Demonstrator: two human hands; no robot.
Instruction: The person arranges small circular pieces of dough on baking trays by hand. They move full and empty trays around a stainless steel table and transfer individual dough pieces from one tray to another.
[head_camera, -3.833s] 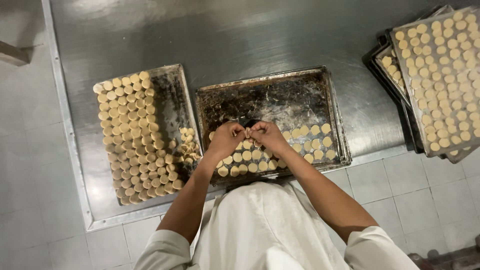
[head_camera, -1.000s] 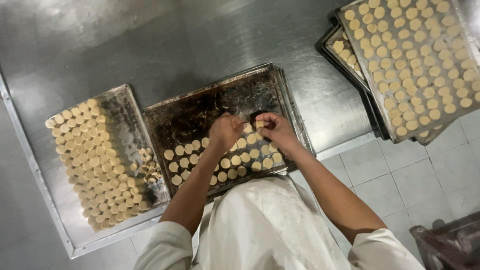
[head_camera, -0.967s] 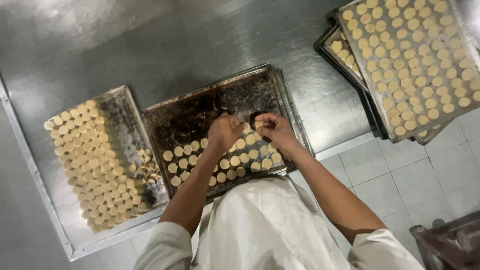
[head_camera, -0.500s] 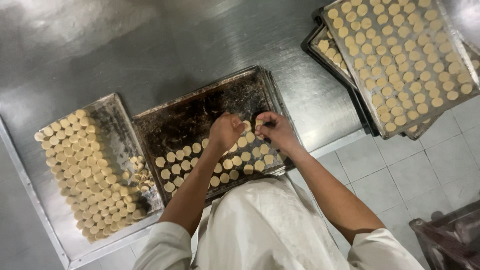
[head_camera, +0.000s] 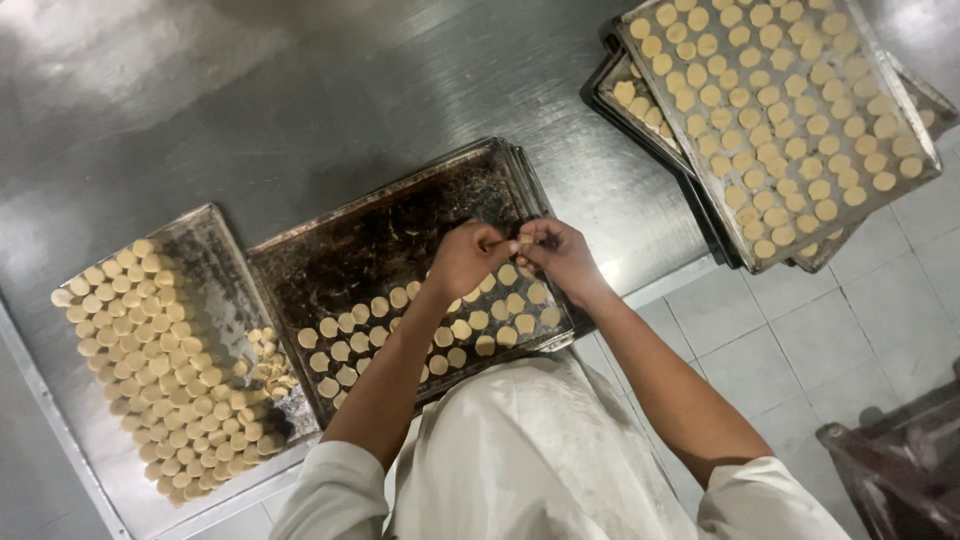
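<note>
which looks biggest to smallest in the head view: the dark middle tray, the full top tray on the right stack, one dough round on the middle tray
1. Full top tray and dark middle tray: they look alike in size, and the stack sits higher, so no firm ranking.
2. Dough round: by far the smallest.

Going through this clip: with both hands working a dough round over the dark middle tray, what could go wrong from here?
1. The left hand and right hand pinch one dough round together above the laid rows; if dropped, it may dent them.
2. The middle tray sits close to the steel table's edge; a forearm nudge might shift it.
3. The stacked trays overhang that edge and may tip if bumped.
</note>
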